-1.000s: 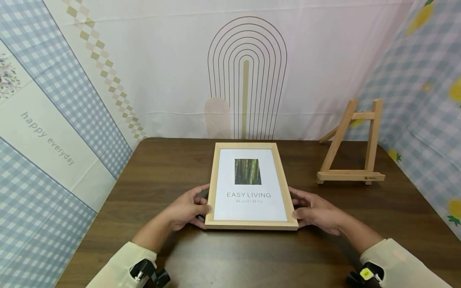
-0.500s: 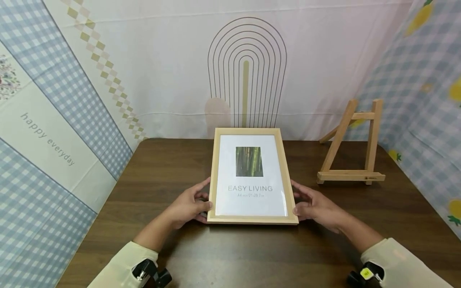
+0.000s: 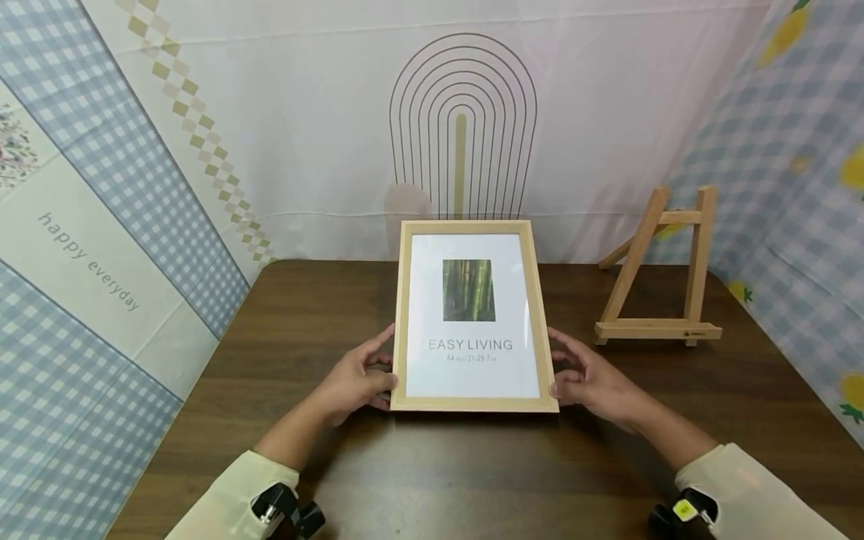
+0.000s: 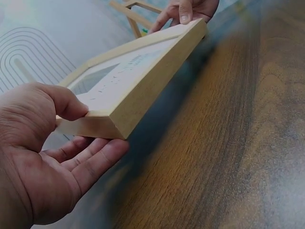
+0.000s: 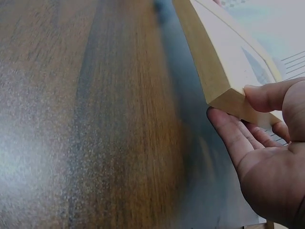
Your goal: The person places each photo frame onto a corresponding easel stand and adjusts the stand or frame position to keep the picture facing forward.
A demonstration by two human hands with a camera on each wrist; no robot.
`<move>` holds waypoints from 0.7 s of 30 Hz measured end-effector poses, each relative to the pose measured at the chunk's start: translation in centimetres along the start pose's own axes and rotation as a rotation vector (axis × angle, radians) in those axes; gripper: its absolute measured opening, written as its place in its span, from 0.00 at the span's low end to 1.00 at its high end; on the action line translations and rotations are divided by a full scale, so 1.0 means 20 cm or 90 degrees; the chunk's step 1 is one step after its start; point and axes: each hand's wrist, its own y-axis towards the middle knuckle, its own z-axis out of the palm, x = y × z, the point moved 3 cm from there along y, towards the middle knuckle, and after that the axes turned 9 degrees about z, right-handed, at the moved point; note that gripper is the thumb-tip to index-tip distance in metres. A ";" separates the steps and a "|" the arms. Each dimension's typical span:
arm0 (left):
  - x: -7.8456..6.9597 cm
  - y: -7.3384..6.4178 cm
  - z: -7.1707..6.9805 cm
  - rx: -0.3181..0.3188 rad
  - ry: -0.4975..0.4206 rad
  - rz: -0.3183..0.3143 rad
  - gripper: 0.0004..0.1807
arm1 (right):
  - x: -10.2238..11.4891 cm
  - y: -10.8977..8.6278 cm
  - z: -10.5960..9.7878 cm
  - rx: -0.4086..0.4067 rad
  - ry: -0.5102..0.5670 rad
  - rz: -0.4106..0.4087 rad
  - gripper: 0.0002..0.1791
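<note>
A light wooden picture frame (image 3: 474,403) is held between both hands above the table, its far end tipped up. Behind its glass is a white sheet with a bamboo picture and the words EASY LIVING. The left hand (image 3: 355,381) grips the left side near the lower corner, thumb on the front edge and fingers beneath, as the left wrist view shows on the frame (image 4: 143,90). On the opposite side the right hand (image 3: 594,386) grips in the same way, its thumb on the front rim and fingers under the corner in the right wrist view.
A small wooden easel (image 3: 658,330) stands at the right rear of the dark brown table (image 3: 445,480), apart from the right hand. Patterned cloth (image 3: 324,135) hangs behind the table and along both sides.
Both hands have lifted the picture frame off the table. Its far end has risen and tilted toward the camera, and the lower edge has moved up in view. The easel has not moved.
</note>
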 end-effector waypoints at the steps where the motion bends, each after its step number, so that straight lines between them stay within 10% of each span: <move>1: 0.00 0.00 0.00 -0.001 0.003 0.000 0.49 | 0.00 0.00 0.00 -0.002 0.000 -0.002 0.54; 21: 0.00 0.03 0.01 -0.023 0.101 0.091 0.49 | 0.02 0.02 0.00 -0.103 -0.089 -0.065 0.54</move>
